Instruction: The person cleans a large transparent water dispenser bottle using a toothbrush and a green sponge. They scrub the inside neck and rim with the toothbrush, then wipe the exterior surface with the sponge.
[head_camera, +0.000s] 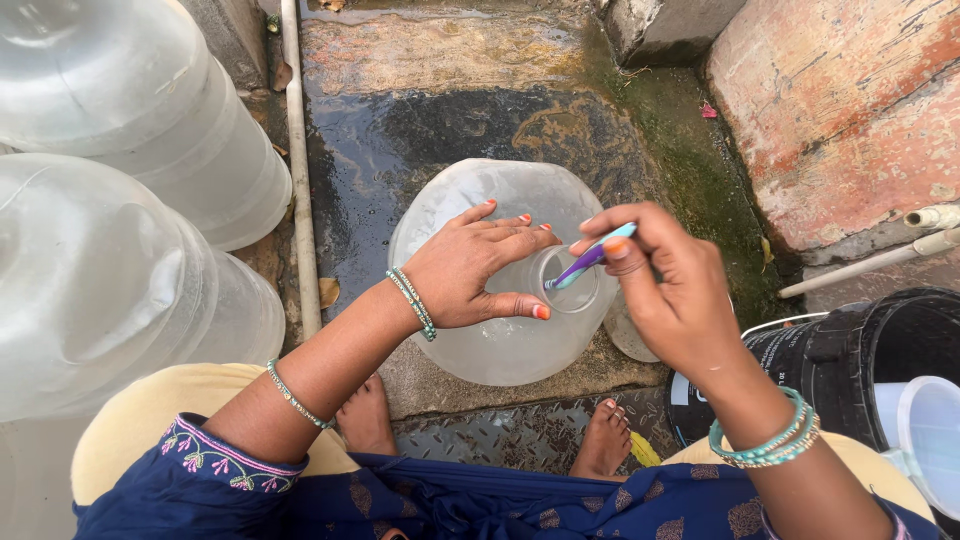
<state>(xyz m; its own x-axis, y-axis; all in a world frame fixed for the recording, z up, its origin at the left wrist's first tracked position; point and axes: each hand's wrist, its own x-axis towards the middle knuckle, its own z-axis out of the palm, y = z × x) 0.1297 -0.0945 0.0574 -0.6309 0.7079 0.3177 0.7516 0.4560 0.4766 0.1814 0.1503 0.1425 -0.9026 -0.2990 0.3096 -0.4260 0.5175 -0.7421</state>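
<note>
1. Toothbrush (592, 257), purple and light blue, is held in the right hand (668, 290); its fingers are closed around the handle, with the thumb pressing on top. The head end of the brush points down into the round mouth of a clear plastic water jar (480, 345).

2. This water jar stands upright on a wet stone slab (440, 120), just in front of the person's bare feet (604, 440). The slab is dark with water and has green moss toward its right edge.

3. The left hand (475, 268) lies on the shoulder of the jar, touching it. Its fingers are spread and curved around the neck, with the thumb under the mouth, so it steadies the jar and does not hold anything else.

4. Two more large clear jars (120, 230) stand by the left edge of the slab, beside a thin white pipe (298, 170). A black bucket (850, 350) stands to the right, near the right wrist, and the rim of a clear mug (930, 430) shows by it.

5. What may go wrong, as a judgement: the handle is probably wet, and the grip is only at its upper end, so the brush could slip and fall through the mouth into the jar, where it would be hard to reach.

6. The slab looks slippery. If the left hand presses sideways, the light jar could slide or tip toward the bucket.
</note>
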